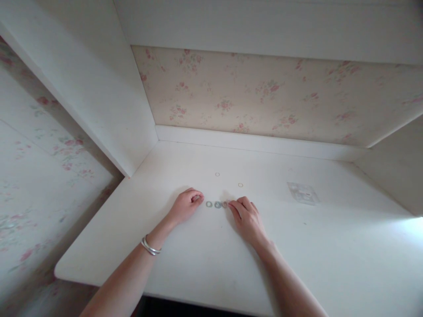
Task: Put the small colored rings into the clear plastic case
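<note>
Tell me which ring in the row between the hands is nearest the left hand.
The row's leftmost ring, beside the left hand; the other two rings sit closer to the right hand.

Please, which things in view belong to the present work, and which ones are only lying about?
Likely in use:
row of rings, between left hand and right hand

Probably lying about:
far thin ring
yellowish thin ring
clear plastic object

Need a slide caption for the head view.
Left hand and right hand flank a row of small rings on a white desktop.
</note>
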A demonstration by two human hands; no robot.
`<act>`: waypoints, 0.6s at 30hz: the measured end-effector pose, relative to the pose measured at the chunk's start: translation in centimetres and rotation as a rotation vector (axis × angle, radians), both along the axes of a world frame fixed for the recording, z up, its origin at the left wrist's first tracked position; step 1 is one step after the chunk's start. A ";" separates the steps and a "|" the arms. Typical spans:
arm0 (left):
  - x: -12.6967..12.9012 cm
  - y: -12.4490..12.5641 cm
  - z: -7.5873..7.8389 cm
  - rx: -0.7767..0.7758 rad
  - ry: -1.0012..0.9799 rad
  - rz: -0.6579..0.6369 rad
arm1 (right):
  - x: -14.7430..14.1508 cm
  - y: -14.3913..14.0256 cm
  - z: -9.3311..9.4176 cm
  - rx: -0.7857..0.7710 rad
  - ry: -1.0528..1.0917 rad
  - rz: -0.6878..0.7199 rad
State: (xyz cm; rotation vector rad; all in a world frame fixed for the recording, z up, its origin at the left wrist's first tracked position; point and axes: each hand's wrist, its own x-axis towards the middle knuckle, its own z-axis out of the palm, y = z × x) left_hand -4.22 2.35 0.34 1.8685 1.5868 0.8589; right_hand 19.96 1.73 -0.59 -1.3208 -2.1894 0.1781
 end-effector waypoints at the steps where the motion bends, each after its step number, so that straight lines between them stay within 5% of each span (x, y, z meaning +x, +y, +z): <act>1: 0.0 0.0 0.0 0.001 -0.002 -0.001 | -0.1 0.1 0.0 0.000 -0.010 0.010; 18: -0.2 0.2 -0.1 -0.014 -0.013 0.012 | 0.1 0.1 -0.2 -0.001 -0.016 0.045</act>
